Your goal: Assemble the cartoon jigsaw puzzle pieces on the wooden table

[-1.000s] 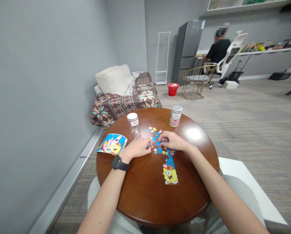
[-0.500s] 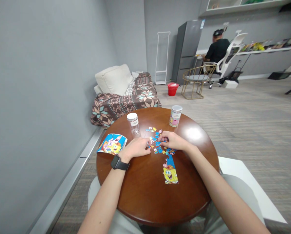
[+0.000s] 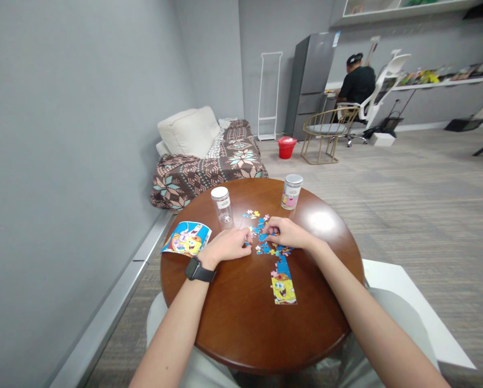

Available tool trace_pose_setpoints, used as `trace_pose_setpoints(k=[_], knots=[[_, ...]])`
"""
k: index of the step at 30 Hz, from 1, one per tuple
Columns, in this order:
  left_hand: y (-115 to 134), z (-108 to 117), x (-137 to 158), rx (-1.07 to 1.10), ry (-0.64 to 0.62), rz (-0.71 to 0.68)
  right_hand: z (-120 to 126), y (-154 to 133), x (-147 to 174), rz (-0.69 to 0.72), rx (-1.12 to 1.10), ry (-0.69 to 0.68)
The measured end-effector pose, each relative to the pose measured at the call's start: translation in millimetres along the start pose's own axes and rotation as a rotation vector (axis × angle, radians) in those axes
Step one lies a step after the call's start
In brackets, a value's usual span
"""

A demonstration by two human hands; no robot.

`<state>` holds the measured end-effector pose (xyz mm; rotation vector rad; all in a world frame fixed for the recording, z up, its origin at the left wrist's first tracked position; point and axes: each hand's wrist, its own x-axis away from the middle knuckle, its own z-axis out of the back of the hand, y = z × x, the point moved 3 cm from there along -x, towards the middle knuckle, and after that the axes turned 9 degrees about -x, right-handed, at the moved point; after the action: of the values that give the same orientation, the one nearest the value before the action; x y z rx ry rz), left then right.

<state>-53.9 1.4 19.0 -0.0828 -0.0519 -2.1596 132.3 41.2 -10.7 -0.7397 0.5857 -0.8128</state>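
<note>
Loose jigsaw pieces, mostly blue with some yellow and pink, lie in a heap on the round wooden table. My left hand, a black watch at its wrist, rests at the heap's left edge. Its fingers are curled together, and what they hold, if anything, is hidden. From the right, my right hand reaches over the heap, thumb and fingers bent in a pinch around blue pieces. Nearer me lies a joined puzzle strip with a yellow cartoon face. Left of my left hand is a curled picture sheet.
A clear jar with a white lid stands behind my left hand. At the table's back right is a printed tin. Beyond are a covered sofa, a red bin, a wire chair and a seated person.
Both of my hands stay almost in place; only slight finger movement shows at the heap. In the background, the seated person's head and body have shifted a little left.
</note>
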Motion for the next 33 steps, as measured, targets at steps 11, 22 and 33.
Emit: trace_pose_setpoints(k=[11,22,33], knots=[[-9.1,-2.5,1.0,-0.049,-0.002,0.074,0.5,1.6,-0.1,0.009,0.004,0.006],[-4.1,-2.7,-0.1,-0.026,-0.003,0.024,0.7,0.5,-1.0,0.021,0.025,-0.006],[-4.1,-1.2,-0.1,-0.009,0.003,0.021,1.4,-1.2,-0.3,0.041,0.039,-0.025]])
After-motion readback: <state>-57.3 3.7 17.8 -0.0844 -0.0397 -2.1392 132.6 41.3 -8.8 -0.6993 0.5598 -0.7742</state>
